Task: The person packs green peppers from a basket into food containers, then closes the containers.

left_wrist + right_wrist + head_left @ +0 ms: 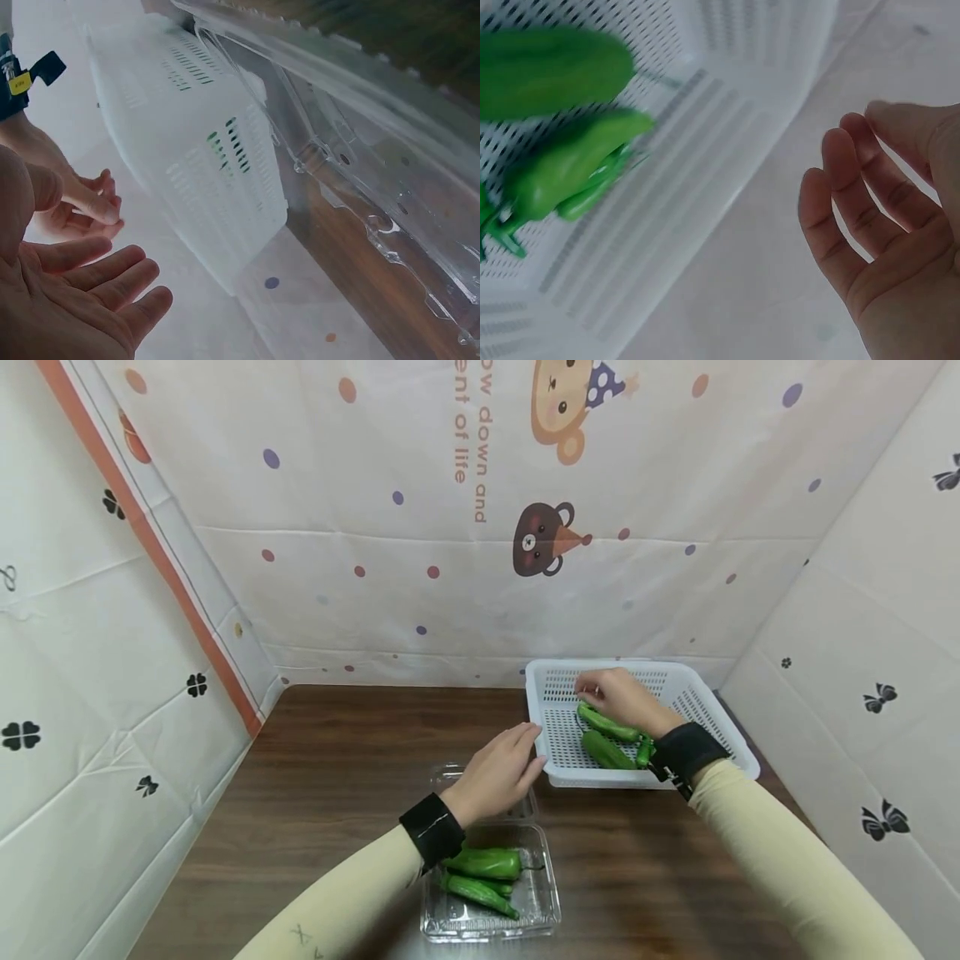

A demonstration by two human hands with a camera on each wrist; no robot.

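Note:
My right hand (pixel 621 695) hovers over the white plastic basket (pixel 611 780), fingers loosely bent. The right wrist view shows thumb and fingertips close together and nothing between them. Below it, several green peppers (pixel 609 725) lie in the basket, one a plump long pepper (pixel 555 71). My left hand (pixel 498 774) is just beside the basket's left rim with relaxed fingers and an empty palm, seen in the left wrist view. Under my left forearm stands a clear plastic clamshell box (pixel 536 893), its base holding several green peppers (pixel 487 862); my wrist partly hides its opened lid (pixel 521 811).
The box and basket stand on a dark brown wooden table (pixel 360 752). Behind is a patterned cloth wall (pixel 337 610), close to the basket's far side. Another cloth wall (pixel 840 677) rises at the right, near the basket's right end.

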